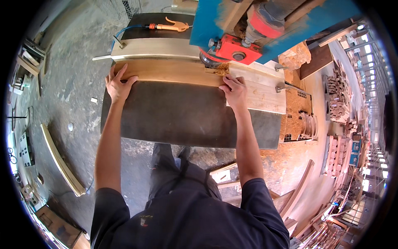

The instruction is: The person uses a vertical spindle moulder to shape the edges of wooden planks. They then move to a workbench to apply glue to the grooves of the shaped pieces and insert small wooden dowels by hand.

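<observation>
A long curved wooden board (174,71) lies across a dark machine table (178,114). My left hand (118,85) grips the board's left end, fingers spread over its top edge. My right hand (234,91) presses flat on the board near its right part, just below the cutter. A blue machine head with a red spindle housing (236,47) hangs over the board, and sawdust (222,68) is piled where the cutter meets the wood. A pale flat board (261,89) lies under the right end.
An orange air blow gun (174,27) with a blue hose lies at the table's far side. A curved wooden strip (60,159) rests on the concrete floor at left. Sawdust heaps and carved wooden parts (304,124) stand right; stacked wood pieces (338,97) lie beyond.
</observation>
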